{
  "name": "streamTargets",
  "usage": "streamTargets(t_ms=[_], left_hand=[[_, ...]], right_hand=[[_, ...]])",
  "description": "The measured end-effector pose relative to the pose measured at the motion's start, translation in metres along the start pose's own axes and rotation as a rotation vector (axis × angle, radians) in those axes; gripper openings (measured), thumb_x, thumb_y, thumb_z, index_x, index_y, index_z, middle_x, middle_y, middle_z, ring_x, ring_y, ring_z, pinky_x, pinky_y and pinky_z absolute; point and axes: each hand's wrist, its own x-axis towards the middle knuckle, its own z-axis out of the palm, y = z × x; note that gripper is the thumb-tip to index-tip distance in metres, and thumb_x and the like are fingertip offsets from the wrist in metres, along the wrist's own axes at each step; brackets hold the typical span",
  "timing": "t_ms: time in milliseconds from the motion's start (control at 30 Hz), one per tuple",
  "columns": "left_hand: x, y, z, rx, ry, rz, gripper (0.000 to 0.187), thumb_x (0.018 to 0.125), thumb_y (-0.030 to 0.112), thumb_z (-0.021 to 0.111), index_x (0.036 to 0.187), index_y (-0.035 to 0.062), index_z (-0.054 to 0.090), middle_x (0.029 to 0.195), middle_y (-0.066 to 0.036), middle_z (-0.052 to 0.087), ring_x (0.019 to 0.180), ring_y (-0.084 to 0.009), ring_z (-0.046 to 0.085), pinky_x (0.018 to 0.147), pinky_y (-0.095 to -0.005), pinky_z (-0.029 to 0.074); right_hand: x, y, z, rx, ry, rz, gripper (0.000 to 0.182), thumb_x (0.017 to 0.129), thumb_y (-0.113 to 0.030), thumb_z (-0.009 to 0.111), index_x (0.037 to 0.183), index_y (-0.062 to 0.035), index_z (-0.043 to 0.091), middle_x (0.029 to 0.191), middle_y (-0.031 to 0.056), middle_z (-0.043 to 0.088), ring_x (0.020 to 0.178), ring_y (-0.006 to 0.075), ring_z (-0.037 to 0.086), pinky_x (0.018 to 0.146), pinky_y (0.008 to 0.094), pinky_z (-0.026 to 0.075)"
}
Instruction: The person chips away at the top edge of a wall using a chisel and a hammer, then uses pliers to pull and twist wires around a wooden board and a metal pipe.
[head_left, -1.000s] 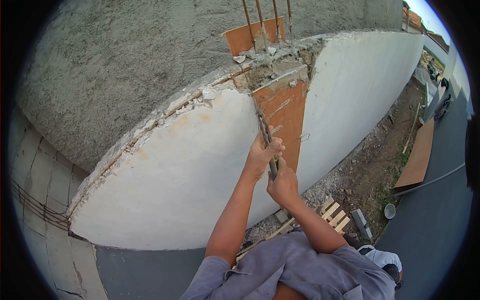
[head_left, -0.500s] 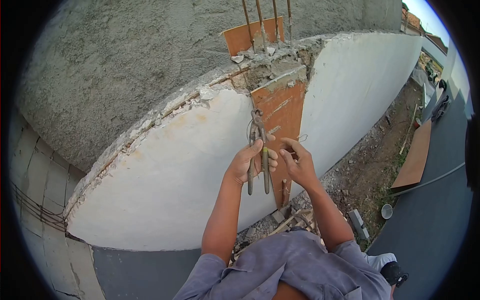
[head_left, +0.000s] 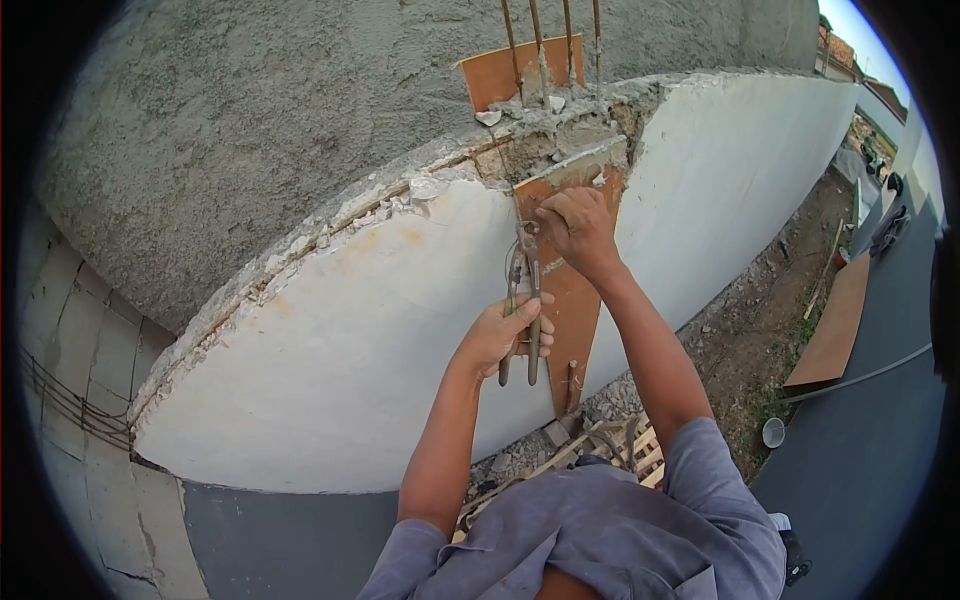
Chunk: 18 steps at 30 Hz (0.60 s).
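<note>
My left hand (head_left: 497, 335) is wrapped round the handles of a pair of pincers (head_left: 533, 282), whose jaws point up the wall. Behind them an orange-brown board (head_left: 572, 320) stands upright against the white wall, its top edge crusted with mortar. My right hand (head_left: 583, 230) is curled beside the pincer jaws, in front of the upper board. Its fingers are bent together, and what they grip, if anything, is hidden. A thin loop of wire shows along the left side of the pincers.
Rebar rods (head_left: 537, 50) rise from the broken wall top before a second orange board (head_left: 493, 80). The white wall (head_left: 330, 350) runs to both sides. Rubble and wood slats (head_left: 648, 455) lie below. At right are a small bucket (head_left: 773, 432) and a leaning brown sheet (head_left: 833, 325).
My right hand has moved up from beside the handles to the pincer jaws, its fingers now curled in. My left hand has shifted lower on the pincers.
</note>
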Motion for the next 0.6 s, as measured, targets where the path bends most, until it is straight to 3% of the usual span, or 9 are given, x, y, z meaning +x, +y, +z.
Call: streamTargets(t_ms=[133, 233, 333, 433, 533, 600], left_hand=[[-0.007, 0.014, -0.007, 0.224, 0.106, -0.009, 0.045, 0.1, 0.032, 0.054, 0.129, -0.0029, 0.05, 0.099, -0.016, 0.066, 0.086, -0.0239, 0.069, 0.075, -0.0379, 0.059], [-0.002, 0.009, -0.007, -0.015, 0.056, 0.031, 0.046, 0.101, 0.03, 0.053, 0.133, -0.0022, 0.047, 0.106, -0.019, 0.067, 0.093, -0.027, 0.07, 0.078, -0.0404, 0.059], [0.003, 0.01, 0.014, -0.103, -0.051, 0.04, 0.046, 0.101, 0.028, 0.053, 0.135, -0.0011, 0.044, 0.11, -0.021, 0.066, 0.098, -0.0291, 0.069, 0.083, -0.0426, 0.058], [0.0, 0.008, 0.012, 0.049, -0.008, -0.022, 0.043, 0.101, 0.025, 0.054, 0.135, -0.0001, 0.048, 0.106, -0.013, 0.068, 0.096, -0.0223, 0.068, 0.084, -0.0359, 0.057], [-0.002, 0.003, -0.018, 0.436, 0.161, -0.026, 0.048, 0.099, 0.022, 0.056, 0.138, -0.003, 0.046, 0.11, -0.016, 0.067, 0.104, -0.0259, 0.066, 0.092, -0.0413, 0.055], [-0.015, -0.003, -0.032, 0.432, 0.199, -0.001, 0.048, 0.098, 0.02, 0.057, 0.139, -0.0029, 0.046, 0.111, -0.014, 0.067, 0.106, -0.025, 0.065, 0.093, -0.0407, 0.054]], right_hand=[[0.015, 0.011, -0.02, 0.145, -0.22, 0.004, 0.003, 0.084, -0.01, 0.067, 0.083, -0.0074, 0.066, 0.078, 0.0049, 0.063, 0.08, 0.0237, 0.06, 0.08, 0.0363, 0.04], [-0.003, 0.018, -0.012, 0.1, -0.289, -0.077, 0.004, 0.085, -0.01, 0.067, 0.084, -0.0071, 0.065, 0.076, 0.0058, 0.062, 0.077, 0.025, 0.059, 0.078, 0.0366, 0.04], [-0.007, 0.032, -0.025, 0.202, -0.349, -0.005, 0.004, 0.086, -0.011, 0.066, 0.084, -0.0076, 0.064, 0.074, 0.0055, 0.061, 0.075, 0.0259, 0.059, 0.075, 0.0376, 0.039], [-0.013, 0.02, -0.02, 0.138, -0.271, -0.024, 0.006, 0.087, -0.012, 0.066, 0.084, -0.0072, 0.063, 0.074, 0.0062, 0.061, 0.073, 0.026, 0.058, 0.074, 0.0387, 0.039], [-0.014, 0.036, -0.036, 0.209, -0.451, 0.068, 0.005, 0.086, -0.012, 0.064, 0.083, -0.009, 0.063, 0.076, 0.0042, 0.062, 0.076, 0.024, 0.058, 0.077, 0.037, 0.038], [-0.046, 0.059, -0.046, 0.137, -0.428, 0.188, 0.004, 0.086, -0.012, 0.065, 0.083, -0.0088, 0.063, 0.077, 0.0047, 0.063, 0.076, 0.024, 0.059, 0.081, 0.0371, 0.039]])
